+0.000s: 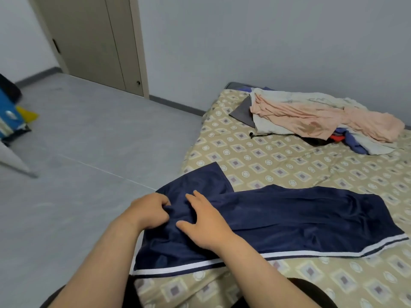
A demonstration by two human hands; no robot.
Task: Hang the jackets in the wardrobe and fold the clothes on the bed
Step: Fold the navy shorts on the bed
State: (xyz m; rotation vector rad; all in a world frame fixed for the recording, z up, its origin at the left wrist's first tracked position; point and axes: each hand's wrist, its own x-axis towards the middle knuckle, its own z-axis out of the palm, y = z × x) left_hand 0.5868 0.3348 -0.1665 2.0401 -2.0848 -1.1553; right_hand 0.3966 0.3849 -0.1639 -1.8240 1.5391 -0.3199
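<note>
Now left hand (149,211) pinches the navy garment (289,218) (on the bed (289,165)), right hand (208,226) pressing it flat-fingered.

Your single head-worn wide-angle camera looks forward and down, close over your left hand (151,210) and right hand (206,225) on the navy garment (289,214), with the bed (278,156) stretching toward 2 o'clock and the door (95,41) at 11 o'clock.

Left hand (151,211): fingertips lost in navy garment (300,214) folds
Clothes pile (311,116): lower pieces buried under pink layer
Blue thing (9,116): cut by left edge, unidentifiable
</note>
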